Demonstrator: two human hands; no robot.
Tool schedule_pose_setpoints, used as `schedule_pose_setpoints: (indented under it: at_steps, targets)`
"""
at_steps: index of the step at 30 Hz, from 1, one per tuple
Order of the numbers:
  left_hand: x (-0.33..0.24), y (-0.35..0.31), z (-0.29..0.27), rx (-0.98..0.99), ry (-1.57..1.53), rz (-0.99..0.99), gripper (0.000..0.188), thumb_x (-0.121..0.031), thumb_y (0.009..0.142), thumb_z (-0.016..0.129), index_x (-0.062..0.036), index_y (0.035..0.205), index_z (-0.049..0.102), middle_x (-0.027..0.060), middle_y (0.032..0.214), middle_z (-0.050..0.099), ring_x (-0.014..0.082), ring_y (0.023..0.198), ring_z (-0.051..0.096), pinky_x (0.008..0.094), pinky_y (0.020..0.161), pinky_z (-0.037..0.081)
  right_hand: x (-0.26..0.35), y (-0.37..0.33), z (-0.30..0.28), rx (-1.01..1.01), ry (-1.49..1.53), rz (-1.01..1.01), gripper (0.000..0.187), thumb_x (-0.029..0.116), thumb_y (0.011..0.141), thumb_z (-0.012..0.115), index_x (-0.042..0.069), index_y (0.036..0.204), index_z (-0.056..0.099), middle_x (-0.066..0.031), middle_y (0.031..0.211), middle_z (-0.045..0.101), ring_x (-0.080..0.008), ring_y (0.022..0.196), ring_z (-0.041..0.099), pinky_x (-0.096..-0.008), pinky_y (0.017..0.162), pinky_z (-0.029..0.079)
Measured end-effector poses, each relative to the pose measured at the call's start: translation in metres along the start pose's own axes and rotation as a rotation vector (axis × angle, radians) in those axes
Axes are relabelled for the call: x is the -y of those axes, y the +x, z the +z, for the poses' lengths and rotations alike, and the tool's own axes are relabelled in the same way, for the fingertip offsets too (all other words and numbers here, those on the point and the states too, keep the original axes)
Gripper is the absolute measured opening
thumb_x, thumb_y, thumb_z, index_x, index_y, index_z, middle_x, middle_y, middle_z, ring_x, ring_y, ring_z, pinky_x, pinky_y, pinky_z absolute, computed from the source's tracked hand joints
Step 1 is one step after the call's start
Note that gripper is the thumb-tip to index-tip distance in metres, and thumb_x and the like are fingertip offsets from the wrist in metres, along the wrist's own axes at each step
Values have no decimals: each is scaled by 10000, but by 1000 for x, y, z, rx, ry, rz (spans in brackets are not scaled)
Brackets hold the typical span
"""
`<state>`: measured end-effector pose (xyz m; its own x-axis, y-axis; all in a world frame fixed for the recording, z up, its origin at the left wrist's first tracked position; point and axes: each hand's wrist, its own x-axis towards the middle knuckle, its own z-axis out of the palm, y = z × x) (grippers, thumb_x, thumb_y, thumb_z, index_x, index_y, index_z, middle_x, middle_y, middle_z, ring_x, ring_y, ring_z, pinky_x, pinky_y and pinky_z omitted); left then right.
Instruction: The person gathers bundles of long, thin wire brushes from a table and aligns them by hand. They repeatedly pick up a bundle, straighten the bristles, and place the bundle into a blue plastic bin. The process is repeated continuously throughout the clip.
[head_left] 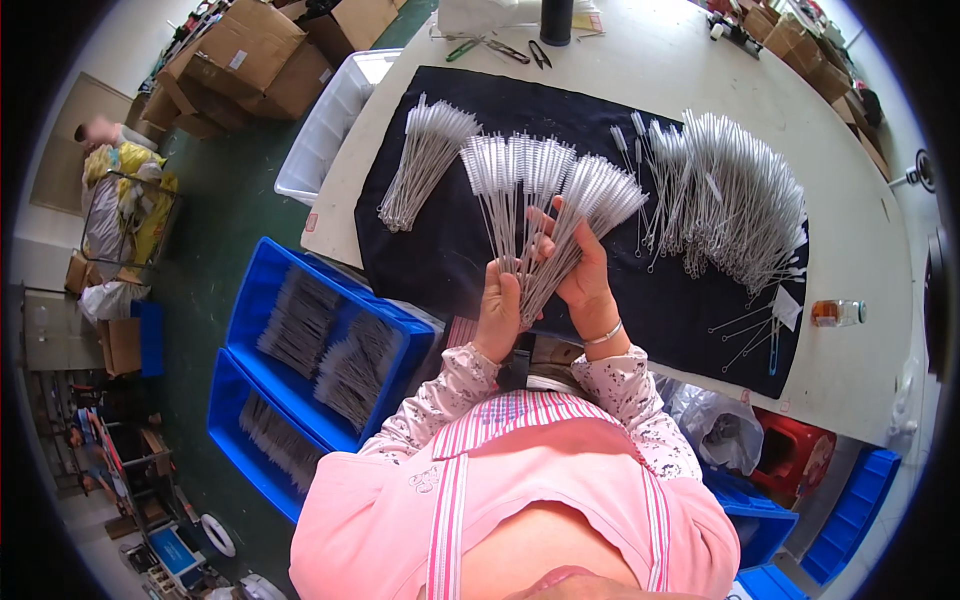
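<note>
A fanned bunch of straw brushes point(520, 168) with white bristles and thin wire stems is held up in front of me. My left hand point(497, 308) is closed round the lower stems on the left side. With my right hand point(583, 270) I grip the stems on the right, thumb and fingers wrapped about them. Behind the bunch lies a dark cloth point(440, 268). On that cloth, a smaller bundle of brushes point(425, 150) rests to the left, and a large heap of brushes point(730, 190) spreads out to the right.
Blue bins point(238, 330) filled with brushes stand at lower left. A white tub point(300, 165) is beside the table point(850, 240). Snips point(508, 52) and a dark cylinder point(556, 20) sit at the far edge. A small jar point(838, 313) is at right. One person point(125, 135) is far left.
</note>
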<state>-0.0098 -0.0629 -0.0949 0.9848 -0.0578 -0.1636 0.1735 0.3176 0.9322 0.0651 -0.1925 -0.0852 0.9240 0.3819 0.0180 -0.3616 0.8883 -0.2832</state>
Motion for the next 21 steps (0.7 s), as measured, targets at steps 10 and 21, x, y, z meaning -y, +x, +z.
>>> schedule_pose_setpoints:
  at_steps: [10,21]
  targets:
    - [5,2,4,-63,-93,3,320,-423,990,358,-115,1030,434,-3,775,568,59,551,552,187,453,447,-3,0,-25,1,7,-34,398,398,913,539,86,1159,567,-71,1018,618,-201,829,592,-421,866,459]
    - [-6,0,13,-11,16,39,285,-379,994,391,-131,1130,423,11,856,577,62,566,534,197,466,444,-1,-4,-7,-113,150,14,461,438,931,487,63,1187,569,-168,1151,609,-291,968,630,-439,818,533]
